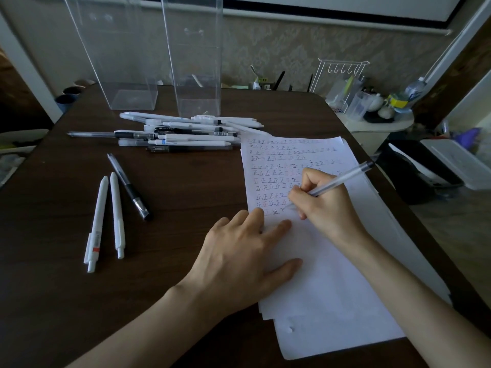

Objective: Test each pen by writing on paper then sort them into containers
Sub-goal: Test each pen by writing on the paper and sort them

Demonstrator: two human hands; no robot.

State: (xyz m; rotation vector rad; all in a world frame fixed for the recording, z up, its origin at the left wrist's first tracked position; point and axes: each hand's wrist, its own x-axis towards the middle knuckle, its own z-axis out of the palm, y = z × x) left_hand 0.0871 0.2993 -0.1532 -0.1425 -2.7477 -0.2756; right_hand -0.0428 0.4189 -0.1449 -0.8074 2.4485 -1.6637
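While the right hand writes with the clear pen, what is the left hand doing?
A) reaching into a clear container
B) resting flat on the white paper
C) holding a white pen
B: the left hand lies flat with straight fingers on the white sheet of paper, holding nothing, while the right hand pinches the clear plastic pen.

Clear pen (342,179) tip on paper (332,288); pen pile (186,134) near containers (127,62).

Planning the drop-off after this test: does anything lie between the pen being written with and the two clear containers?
Yes. The pile of pens lies on the table before the clear containers, between them and the clear pen in the right hand. It is low; lifting over should clear it.
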